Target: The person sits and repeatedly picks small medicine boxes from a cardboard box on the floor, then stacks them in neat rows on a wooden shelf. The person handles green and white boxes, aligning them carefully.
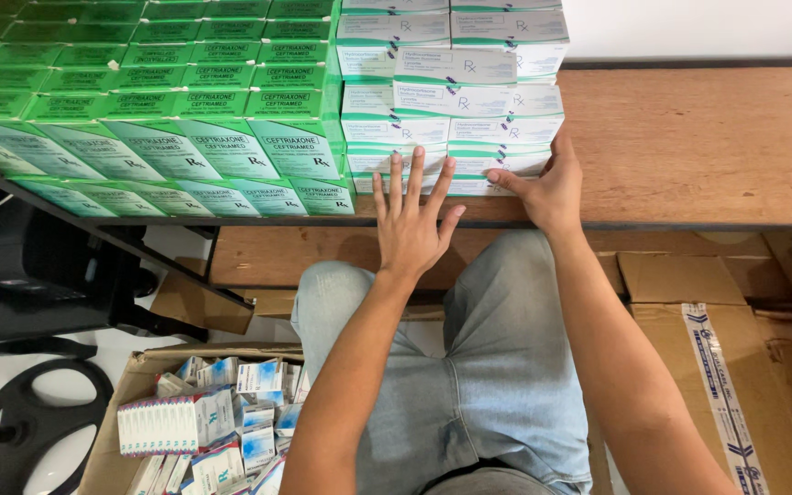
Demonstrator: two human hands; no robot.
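A stack of white and teal medicine boxes [451,87] stands on a wooden shelf [689,137]. My left hand [412,220] lies flat against the front of the lowest boxes, fingers spread, holding nothing. My right hand [547,188] presses the right end of the bottom rows, thumb on the front, fingers around the side. To the left, rows of green medicine boxes [167,101] fill the shelf.
An open cardboard carton [130,385] with several small white and blue boxes [217,417] sits on the floor at lower left. Flattened taped cardboard [717,367] lies at right. A black stand and round base [29,403] are at far left. My knees are below the shelf.
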